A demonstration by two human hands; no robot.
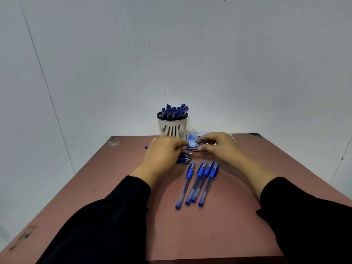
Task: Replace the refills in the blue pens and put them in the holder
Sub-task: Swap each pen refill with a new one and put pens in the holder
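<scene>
Table (219, 235) underneath, holder (173, 128) at the back, packed with pens. Left hand (163, 155) curls round one pen (187, 147), held level; right hand (219, 147) pinches its other end. Four pens (198, 182) lie nearer, tray (190, 137) behind the fingers.

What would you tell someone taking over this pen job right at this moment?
Left hand and right hand both grip one blue pen between them, in front of the tray.
Holder at the table's far edge already holds many pens.
Four pens lie side by side near you; a small pile of refills lies by the left hand.
Left: finish this pen, then those four.
</scene>
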